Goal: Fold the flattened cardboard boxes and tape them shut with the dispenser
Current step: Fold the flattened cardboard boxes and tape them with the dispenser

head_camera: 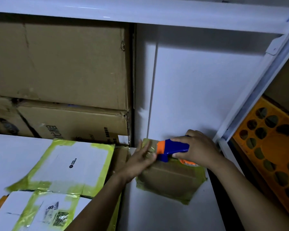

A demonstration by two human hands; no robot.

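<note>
Your right hand covers the dispenser at its grip and most of its tape roll. Your left hand hides the far left corner of the brown box. The frame's bottom edge cuts the nearest white box, whose label print is too small to read

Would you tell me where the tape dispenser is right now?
Head view, lower right of centre: the right hand grips the tape dispenser against the small cardboard box, the left hand flat alongside.

Looks like a stockroom or packing corner, pretty dim: big brown cartons stacked upper left, white metal shelving across the top, taped parcels with shipping labels lower left, orange plastic crate at the right edge.
</note>
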